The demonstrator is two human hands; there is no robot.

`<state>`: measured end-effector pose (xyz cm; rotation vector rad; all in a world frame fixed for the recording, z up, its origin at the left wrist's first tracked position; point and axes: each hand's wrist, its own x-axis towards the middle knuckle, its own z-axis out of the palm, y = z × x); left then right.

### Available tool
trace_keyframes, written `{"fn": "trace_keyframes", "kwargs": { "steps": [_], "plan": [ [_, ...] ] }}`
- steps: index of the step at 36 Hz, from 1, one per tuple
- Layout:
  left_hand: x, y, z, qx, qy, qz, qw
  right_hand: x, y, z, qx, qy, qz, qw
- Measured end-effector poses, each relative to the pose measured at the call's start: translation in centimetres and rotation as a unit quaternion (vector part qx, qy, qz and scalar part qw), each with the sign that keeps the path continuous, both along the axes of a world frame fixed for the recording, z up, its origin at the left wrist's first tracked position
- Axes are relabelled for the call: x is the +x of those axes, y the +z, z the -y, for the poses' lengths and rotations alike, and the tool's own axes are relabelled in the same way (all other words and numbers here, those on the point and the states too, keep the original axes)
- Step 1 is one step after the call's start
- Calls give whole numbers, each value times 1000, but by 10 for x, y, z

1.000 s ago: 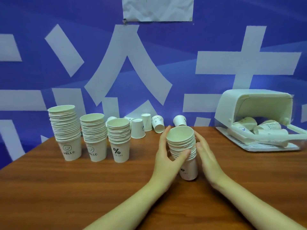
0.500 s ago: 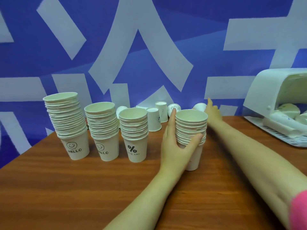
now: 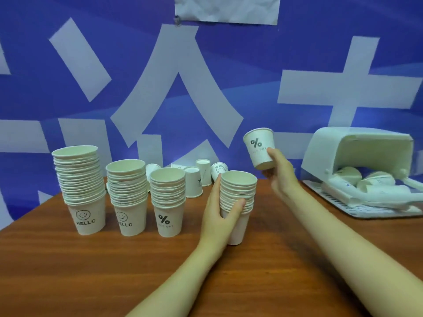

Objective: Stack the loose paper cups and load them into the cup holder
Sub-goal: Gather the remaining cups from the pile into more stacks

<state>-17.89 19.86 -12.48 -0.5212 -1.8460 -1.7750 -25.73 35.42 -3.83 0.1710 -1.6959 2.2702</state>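
Nearest, toward the middle of the wooden table (image 3: pixel 68 271), the left hand (image 3: pixel 217 216) grips a stack of cups (image 3: pixel 238 197) that stands upright on the table top, thumb curled across its front and fingers wrapped round its left side. Just beyond and to the right, the right hand (image 3: pixel 278 172) holds a single cup (image 3: pixel 259 148) in the air above the table, higher than the top of the gripped stack and a little to its right; thumb and fingers are curled round the cup's lower part, the cup is tilted slightly and shows a percent sign.

To the left, three more stacks stand in a row: one with a percent sign (image 3: pixel 168 200), next a middle stack marked HELLO (image 3: pixel 127 195), and nearest the left edge the tallest stack (image 3: pixel 80 188), also marked HELLO.

Behind them, along the far edge, several loose cups (image 3: pixel 198 179) stand or lie close together. Near the right edge the white cup holder (image 3: pixel 357 154) lies on its side on a tray (image 3: pixel 343 202), its opening facing right, with cups (image 3: pixel 348 177) lying inside it.

Beyond the table hangs a blue wall (image 3: pixel 229 65) with large pale strokes, and a sheet of paper (image 3: pixel 226 8) is pinned at its top
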Motion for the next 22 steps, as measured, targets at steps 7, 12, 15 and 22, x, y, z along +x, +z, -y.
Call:
{"fn": "trace_keyframes", "kwargs": {
  "steps": [7, 12, 15, 22],
  "plan": [
    [14, 10, 1, -35, -19, -22, 999, 70, 5, 1, 125, 101, -73, 984],
    [17, 13, 1, -56, -20, -31, 998, 86, -10, 10, 275, 36, -104, 955],
    [16, 11, 0, -57, -27, -28, 998, 88, -16, 19, 328, 21, -129, 935],
    [18, 10, 0, -58, -36, -28, 997, 92, -32, 12, 331, -14, -154, 931]
  ]
}}
